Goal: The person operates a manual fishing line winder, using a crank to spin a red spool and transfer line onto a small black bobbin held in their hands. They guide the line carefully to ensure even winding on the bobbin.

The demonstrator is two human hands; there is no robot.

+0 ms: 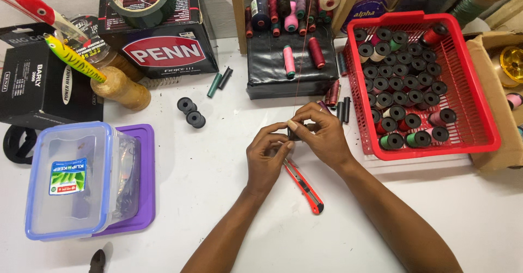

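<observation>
**Steady thread, steady spool**

Here the white table carries everything, and the person works at its middle. To the right stands the red basket, packed with rows of small black spools, some wound in red or green. Behind the hands sits a black box with larger thread cones on and above it. On the left lies a clear lidded container on a purple lid.

The two hands meet over the table, fingertips together. The left hand and the right hand both pinch a small dark spool, mostly hidden between the fingers. A thin red thread runs straight up from the spool towards the cones, and it looks taut.

The step in hand appears to be winding thread onto the spool. To do it well, one hand should likely keep the spool firm while the other guides the thread with even tension, so turns lie side by side. The orange utility knife lies just under the hands; its tip is best kept clear of wrists and thread.
</observation>
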